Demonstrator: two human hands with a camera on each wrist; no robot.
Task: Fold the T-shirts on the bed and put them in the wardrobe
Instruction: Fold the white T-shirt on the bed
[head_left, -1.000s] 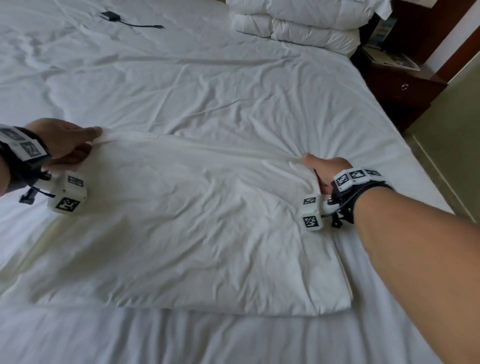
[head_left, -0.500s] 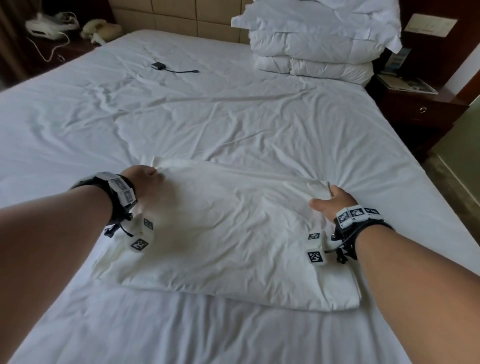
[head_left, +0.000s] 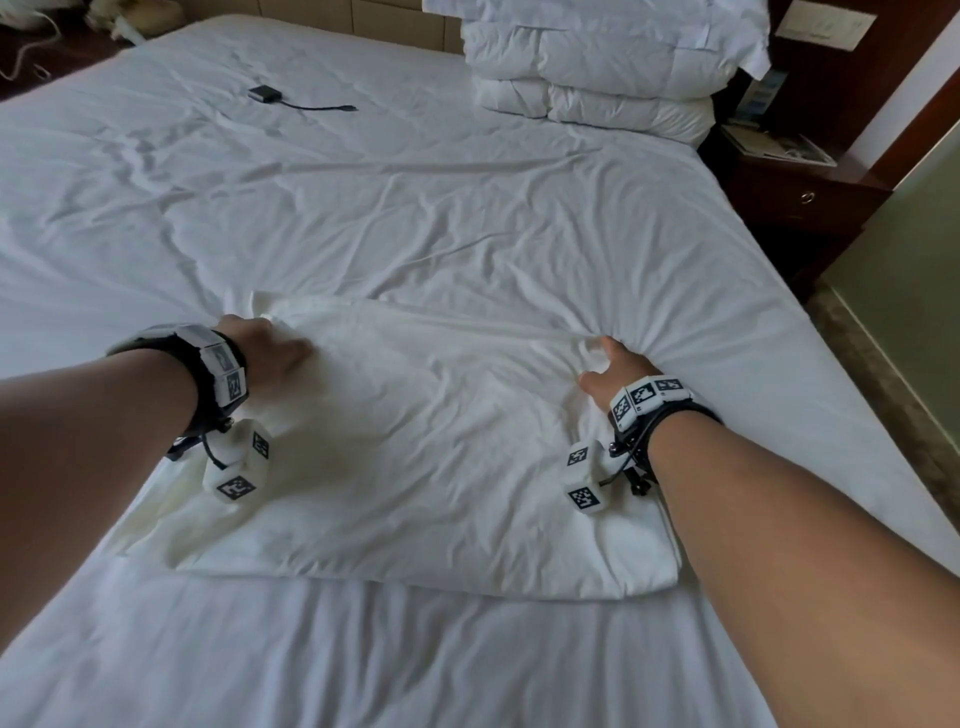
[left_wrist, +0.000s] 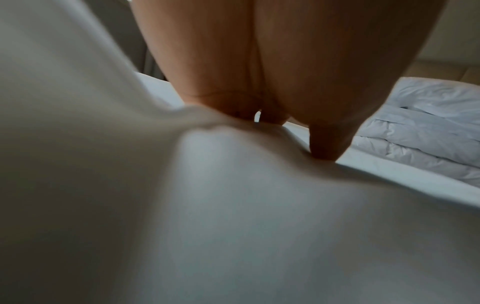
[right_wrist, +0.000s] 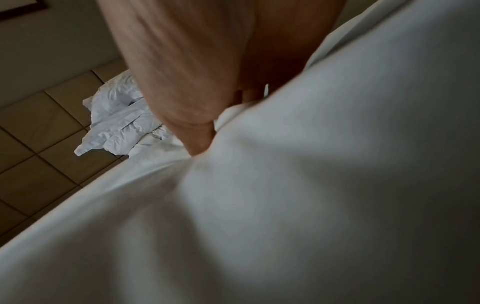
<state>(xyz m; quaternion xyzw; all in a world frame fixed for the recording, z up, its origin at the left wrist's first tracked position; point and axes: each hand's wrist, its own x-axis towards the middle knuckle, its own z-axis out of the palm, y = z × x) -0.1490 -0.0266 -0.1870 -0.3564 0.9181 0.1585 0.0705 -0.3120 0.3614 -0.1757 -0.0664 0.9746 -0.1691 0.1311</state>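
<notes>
On the near half of the bed (head_left: 467, 197), the white T-shirt (head_left: 426, 467) lies flat as a partly folded rectangle, its long axis running left to right across your body, its near edge toward you and its far edge away. Your left hand (head_left: 265, 348) sits at the far-left corner and your right hand (head_left: 615, 366) at the far-right corner, so both grips are on the far edge and the bulk of the cloth lies between the hands and you. In the left wrist view your fingertips (left_wrist: 327, 144) dig down into the cloth, which bunches under them; the hand appears to be gathering that corner, though a full pinch is not plainly shown. In the right wrist view the thumb (right_wrist: 200, 142) presses into a ridge of fabric with the fingers behind it, which reads as a pinch on the corner. Neither hand is nearer the work; the two are level with each other.

Judgement: the next fold would bring the far edge toward the near edge, across the short axis. Both corners need to travel together or the edge will skew.

Elsewhere on the bed: a stack of folded duvets (head_left: 597, 67) at the head, and a small black adapter with cable (head_left: 265, 94), well apart from the T-shirt. No wardrobe is visible.
</notes>
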